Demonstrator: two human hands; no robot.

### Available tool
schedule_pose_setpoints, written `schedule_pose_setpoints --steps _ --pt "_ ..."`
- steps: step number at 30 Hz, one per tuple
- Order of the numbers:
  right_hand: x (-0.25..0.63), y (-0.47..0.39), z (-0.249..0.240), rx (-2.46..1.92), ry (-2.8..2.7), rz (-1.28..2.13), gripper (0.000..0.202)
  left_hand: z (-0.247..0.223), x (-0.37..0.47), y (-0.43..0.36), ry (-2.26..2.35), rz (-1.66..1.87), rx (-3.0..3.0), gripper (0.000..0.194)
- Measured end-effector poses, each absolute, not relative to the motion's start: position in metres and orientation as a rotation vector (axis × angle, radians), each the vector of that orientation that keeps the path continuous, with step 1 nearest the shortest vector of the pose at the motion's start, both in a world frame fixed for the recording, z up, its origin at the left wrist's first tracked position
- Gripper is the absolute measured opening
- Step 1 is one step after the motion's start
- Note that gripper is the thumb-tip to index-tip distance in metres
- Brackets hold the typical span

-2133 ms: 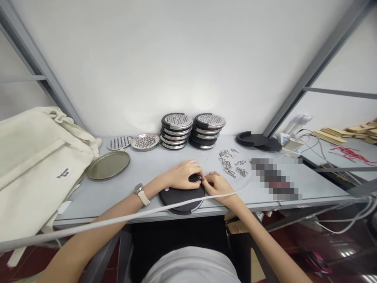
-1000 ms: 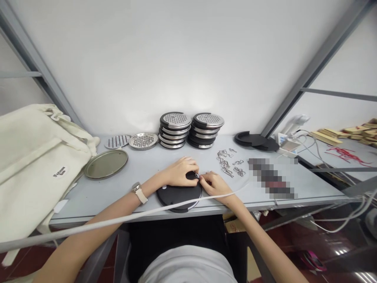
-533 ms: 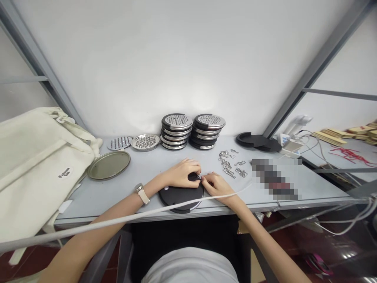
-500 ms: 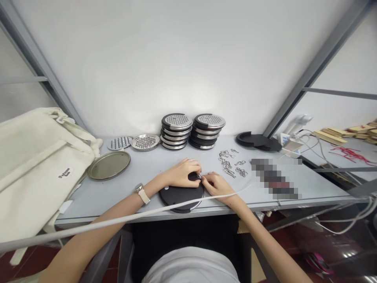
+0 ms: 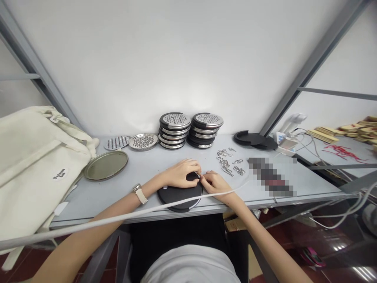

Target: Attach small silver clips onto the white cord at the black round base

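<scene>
At the table's front edge lies a round black disc (image 5: 178, 198) with a thin silvery rim, apparently a grater turned black side up. My left hand (image 5: 184, 173) rests on it, fingers and thumb curled closed at its upper right edge. Against that same edge, my right hand (image 5: 214, 182) pinches a small metal piece that looks like one of the clips, mostly hidden by the fingertips. Loose metal clips (image 5: 224, 162) lie in a small heap beyond the right hand. Two stacks of round graters, a left stack (image 5: 176, 131) and a right stack (image 5: 205, 131), stand behind.
Two loose grater plates (image 5: 143, 142) and an olive round lid (image 5: 106, 165) lie at left, beside a cream bag (image 5: 35, 157). Black round holders (image 5: 255, 140) sit at back right. A white cable (image 5: 165, 206) crosses in front of the disc and both arms.
The view has shifted slightly. Both hands stay together at the disc's edge, and the fingertips have moved only a little around the small metal piece.
</scene>
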State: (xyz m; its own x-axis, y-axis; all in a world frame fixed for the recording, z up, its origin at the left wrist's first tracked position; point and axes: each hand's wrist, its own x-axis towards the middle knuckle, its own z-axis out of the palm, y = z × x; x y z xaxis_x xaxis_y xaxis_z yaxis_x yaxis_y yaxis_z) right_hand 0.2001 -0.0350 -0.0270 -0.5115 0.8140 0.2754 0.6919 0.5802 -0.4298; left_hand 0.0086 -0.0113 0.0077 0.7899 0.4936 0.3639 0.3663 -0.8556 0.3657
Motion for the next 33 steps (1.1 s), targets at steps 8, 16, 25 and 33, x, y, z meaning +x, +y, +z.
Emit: schedule_pose_setpoints --steps 8,16,25,33 --pt "0.2 -0.0356 -0.0286 -1.218 -2.368 0.334 0.04 0.0108 0.0089 -0.0134 0.649 0.646 2.723 0.016" --pt "0.2004 -0.0361 -0.0291 -1.221 -2.365 0.353 0.041 0.0094 0.0081 -0.0117 0.622 0.673 2.689 0.018" --pt "0.2002 -0.0364 -0.0284 -1.209 -2.36 0.346 0.04 0.0103 0.0089 -0.0118 0.646 0.73 2.586 0.018" --pt "0.1971 -0.0356 -0.0282 -1.263 -2.31 0.356 0.039 0.0108 0.0084 -0.0123 0.683 0.726 2.52 0.019"
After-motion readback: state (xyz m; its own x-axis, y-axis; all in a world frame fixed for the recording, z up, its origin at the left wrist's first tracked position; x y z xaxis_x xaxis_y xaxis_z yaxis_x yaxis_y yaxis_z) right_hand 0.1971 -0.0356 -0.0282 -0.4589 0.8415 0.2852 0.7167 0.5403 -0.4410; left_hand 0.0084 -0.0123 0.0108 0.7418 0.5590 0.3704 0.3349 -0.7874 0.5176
